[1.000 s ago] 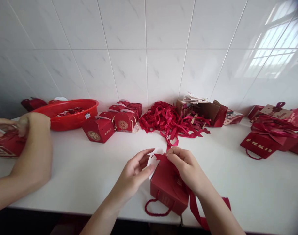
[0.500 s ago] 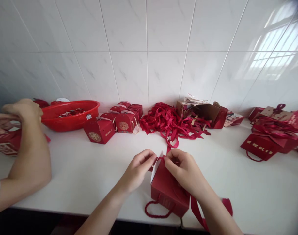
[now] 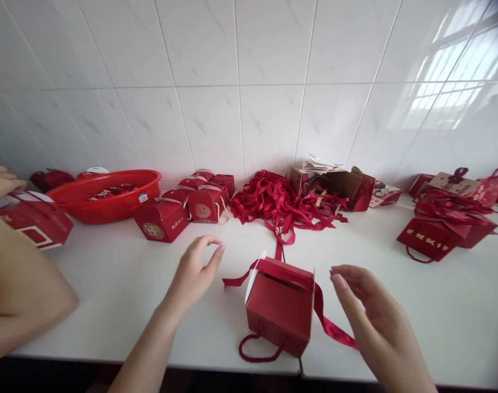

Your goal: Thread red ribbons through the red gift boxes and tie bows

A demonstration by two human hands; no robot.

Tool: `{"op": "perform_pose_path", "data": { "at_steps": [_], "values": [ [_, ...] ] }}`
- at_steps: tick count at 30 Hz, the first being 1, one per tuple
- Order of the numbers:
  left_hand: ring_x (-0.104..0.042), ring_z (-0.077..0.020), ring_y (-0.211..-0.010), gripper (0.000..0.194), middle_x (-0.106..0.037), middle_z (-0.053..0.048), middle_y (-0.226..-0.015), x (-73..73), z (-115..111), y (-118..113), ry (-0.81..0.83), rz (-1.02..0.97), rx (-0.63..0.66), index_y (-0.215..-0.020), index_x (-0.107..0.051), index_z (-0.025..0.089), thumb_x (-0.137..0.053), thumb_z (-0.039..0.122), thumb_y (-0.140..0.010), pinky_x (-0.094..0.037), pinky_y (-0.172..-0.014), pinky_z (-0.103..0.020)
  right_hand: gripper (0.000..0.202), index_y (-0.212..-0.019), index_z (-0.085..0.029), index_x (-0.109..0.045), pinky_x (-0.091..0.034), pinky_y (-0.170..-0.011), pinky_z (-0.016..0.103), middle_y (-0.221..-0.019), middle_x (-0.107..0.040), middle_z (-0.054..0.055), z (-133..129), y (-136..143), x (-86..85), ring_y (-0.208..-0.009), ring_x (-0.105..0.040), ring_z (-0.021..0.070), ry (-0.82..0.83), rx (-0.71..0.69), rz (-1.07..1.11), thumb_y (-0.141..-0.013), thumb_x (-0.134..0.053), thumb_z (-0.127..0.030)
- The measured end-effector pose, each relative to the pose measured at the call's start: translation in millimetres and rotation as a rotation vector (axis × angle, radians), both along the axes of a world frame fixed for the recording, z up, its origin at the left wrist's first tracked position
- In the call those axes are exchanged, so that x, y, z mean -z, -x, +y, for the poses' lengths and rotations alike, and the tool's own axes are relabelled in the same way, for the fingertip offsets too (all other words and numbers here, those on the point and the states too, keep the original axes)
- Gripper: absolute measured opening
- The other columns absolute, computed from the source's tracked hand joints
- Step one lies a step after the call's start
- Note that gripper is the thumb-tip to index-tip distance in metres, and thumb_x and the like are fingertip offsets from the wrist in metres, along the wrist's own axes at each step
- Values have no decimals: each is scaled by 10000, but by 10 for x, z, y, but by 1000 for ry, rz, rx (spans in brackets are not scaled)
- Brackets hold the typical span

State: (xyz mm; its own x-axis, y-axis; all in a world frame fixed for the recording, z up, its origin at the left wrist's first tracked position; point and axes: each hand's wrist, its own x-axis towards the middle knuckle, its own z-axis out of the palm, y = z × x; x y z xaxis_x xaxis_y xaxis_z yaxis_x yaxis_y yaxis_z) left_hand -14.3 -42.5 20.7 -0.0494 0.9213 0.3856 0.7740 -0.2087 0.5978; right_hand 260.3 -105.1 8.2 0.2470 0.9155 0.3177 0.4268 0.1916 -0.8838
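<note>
A red gift box [image 3: 279,314] stands near the table's front edge, with a twisted rope handle [image 3: 260,357] hanging at its front. A red ribbon [image 3: 287,273] runs across its top, one end lying out to the left and the other trailing off the right side. Left of the box, my left hand [image 3: 199,273] hovers with thumb and fingers apart, holding nothing. My right hand [image 3: 367,311] is to the right of the box, also open, above the ribbon's trailing end.
Behind the box lies a heap of red ribbons [image 3: 265,196], beside an open carton [image 3: 359,191]. Finished-looking red boxes [image 3: 162,219] and a red basin [image 3: 105,204] stand left. Another person's arm [image 3: 23,278] reaches in at far left; more boxes [image 3: 432,237] sit right.
Both hands have let go of the ribbon and moved apart, left and right of the box. The ribbon now lies across the top. At far left, the person's arm and box have shifted.
</note>
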Motion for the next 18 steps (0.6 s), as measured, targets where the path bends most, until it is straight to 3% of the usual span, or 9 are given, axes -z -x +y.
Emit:
{"op": "perform_pose_path", "data": {
  "at_steps": [2,5,8,12,16,18],
  "values": [
    [-557,-184,-899,254,-584,-33,-955,-67,-54,-229,88,-270,215,-934,-518,213,-400,434,-892,-431,-798,-282,377,-994,-220,-596,-479,-528,230,-1007,-653,93,-19,12,41,-917,-615,226,144,-85,-31,-836,-485,-544],
    [-479,-125,-698,251,-503,17,-804,-105,-124,-526,211,-400,388,-869,-475,212,-408,452,-900,-397,-651,-234,424,-970,-213,-602,-423,-475,222,-820,-669,69,29,98,55,-739,-614,192,246,-228,-76,-871,-396,-570],
    [-359,-110,-613,281,-374,48,-676,-69,-170,-640,221,-426,404,-781,-404,210,-353,442,-930,-348,-615,-233,422,-836,-198,-581,-383,-479,223,-630,-599,27,118,174,44,-574,-531,148,232,-222,-64,-886,-374,-562],
    [-307,-109,-591,310,-313,55,-650,-35,-222,-625,261,-475,376,-747,-348,214,-335,460,-936,-317,-586,-236,393,-757,-196,-494,-353,-476,204,-615,-500,-13,219,200,33,-530,-418,104,199,-297,91,-886,-394,-553],
    [-299,-105,-588,323,-304,57,-647,-62,-246,-634,289,-477,373,-736,-345,212,-351,472,-927,-310,-577,-231,338,-872,-209,-458,-281,-410,182,-641,-456,-43,264,200,52,-469,-324,70,219,-422,348,-880,-419,-546],
    [-311,-104,-593,319,-311,58,-645,-89,-242,-657,269,-443,359,-730,-345,210,-361,462,-924,-314,-581,-229,336,-964,-216,-471,-252,-390,179,-634,-462,-47,269,205,63,-453,-302,66,187,-404,396,-866,-451,-537]
  ]
}}
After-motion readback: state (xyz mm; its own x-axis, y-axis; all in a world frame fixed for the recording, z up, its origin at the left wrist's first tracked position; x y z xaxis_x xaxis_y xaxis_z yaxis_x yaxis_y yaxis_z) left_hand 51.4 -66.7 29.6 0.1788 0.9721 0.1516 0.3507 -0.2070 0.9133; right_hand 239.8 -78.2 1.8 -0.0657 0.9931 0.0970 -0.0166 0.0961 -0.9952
